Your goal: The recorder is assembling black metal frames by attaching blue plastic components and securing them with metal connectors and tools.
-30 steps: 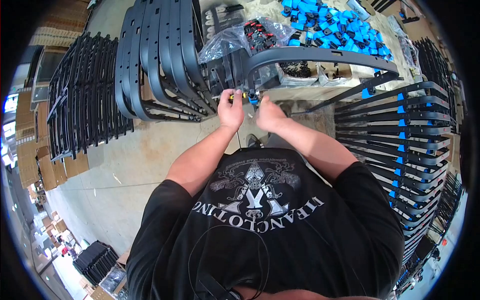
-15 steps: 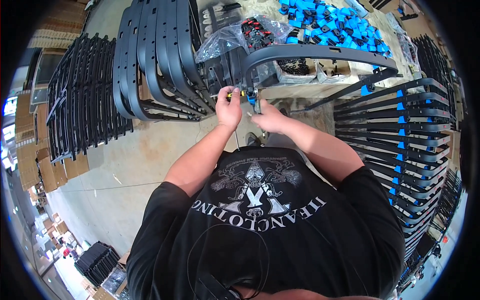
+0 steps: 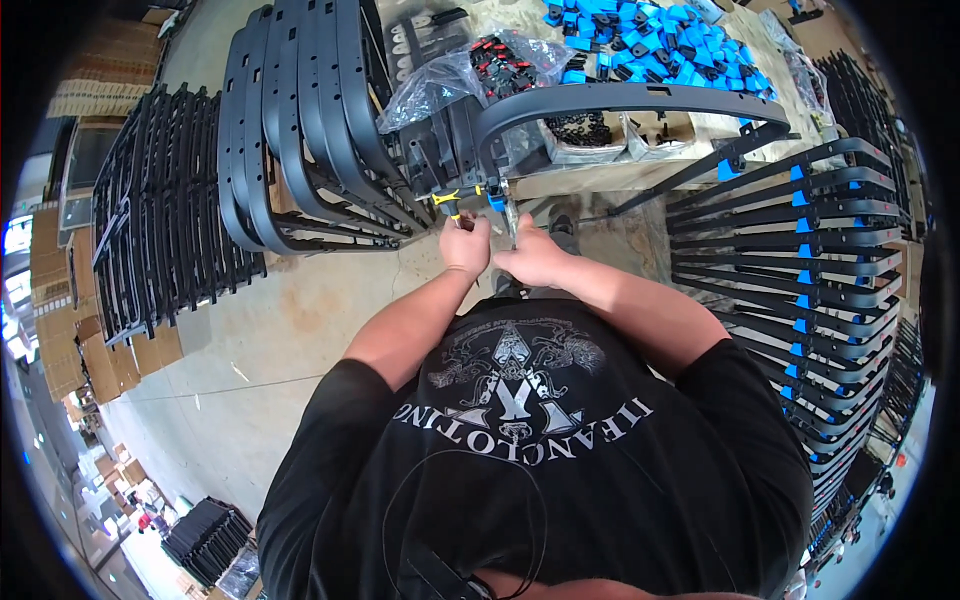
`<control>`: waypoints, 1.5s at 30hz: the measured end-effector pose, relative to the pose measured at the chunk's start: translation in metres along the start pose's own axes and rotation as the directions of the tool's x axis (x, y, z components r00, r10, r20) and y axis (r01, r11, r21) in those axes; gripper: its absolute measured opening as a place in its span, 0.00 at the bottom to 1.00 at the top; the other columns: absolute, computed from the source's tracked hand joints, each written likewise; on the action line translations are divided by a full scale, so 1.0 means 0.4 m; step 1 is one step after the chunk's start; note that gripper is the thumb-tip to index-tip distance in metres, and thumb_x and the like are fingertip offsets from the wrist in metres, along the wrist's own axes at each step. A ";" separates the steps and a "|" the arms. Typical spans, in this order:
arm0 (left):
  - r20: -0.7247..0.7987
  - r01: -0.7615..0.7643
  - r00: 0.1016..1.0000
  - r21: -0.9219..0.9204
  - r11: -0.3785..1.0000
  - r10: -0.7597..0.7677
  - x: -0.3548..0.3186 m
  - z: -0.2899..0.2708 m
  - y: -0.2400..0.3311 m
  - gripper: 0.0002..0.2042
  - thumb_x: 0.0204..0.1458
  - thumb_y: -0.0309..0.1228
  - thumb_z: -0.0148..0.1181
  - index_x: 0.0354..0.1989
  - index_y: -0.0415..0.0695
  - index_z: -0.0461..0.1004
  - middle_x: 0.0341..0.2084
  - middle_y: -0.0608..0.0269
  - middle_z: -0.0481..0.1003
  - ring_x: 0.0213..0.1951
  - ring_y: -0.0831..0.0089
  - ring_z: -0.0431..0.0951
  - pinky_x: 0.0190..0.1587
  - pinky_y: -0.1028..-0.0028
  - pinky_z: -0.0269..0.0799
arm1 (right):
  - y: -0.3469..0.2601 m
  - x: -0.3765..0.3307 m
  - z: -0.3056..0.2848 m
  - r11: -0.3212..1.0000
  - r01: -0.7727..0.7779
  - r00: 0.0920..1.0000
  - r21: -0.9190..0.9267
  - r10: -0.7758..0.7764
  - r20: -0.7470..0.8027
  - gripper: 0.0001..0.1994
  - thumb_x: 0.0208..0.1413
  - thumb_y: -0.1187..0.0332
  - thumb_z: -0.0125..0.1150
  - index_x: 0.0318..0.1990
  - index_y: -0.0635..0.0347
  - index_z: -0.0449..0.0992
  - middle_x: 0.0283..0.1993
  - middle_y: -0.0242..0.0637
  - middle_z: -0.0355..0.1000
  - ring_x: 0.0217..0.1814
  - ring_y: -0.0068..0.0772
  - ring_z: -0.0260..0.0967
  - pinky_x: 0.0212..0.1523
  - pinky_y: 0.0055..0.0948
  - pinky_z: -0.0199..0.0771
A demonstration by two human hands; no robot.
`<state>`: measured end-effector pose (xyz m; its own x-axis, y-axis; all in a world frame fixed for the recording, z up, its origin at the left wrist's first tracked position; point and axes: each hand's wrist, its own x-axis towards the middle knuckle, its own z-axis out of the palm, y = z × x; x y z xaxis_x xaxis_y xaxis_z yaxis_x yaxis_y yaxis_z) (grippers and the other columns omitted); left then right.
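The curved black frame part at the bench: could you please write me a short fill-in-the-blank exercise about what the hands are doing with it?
1. The left hand grips a tool with a ____ handle.
2. Both hands work at the end of a curved ____ frame part.
3. The small clips heaped on the bench are ____.
4. The racked black strips stand on the person's ____ side.

Missing words: yellow; black; blue; right
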<state>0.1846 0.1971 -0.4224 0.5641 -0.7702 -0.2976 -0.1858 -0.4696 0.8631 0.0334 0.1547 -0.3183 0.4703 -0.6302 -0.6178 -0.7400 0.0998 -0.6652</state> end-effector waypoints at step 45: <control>0.613 0.003 0.780 -0.211 0.978 0.130 -0.244 0.730 0.557 0.13 0.66 0.37 0.54 0.48 0.39 0.71 0.31 0.65 0.76 0.35 0.77 0.76 0.38 0.72 0.74 | 0.567 -0.295 -0.683 0.694 0.491 0.837 0.527 -0.206 -0.507 0.27 0.61 0.60 0.63 0.65 0.62 0.69 0.45 0.43 0.79 0.42 0.31 0.76 0.47 0.30 0.76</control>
<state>-0.1469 0.0415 -0.3202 -0.0772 -0.9259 -0.3698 -0.0106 -0.3702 0.9289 -0.3213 0.0413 -0.2820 0.3027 -0.9383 -0.1671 -0.0292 0.1661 -0.9857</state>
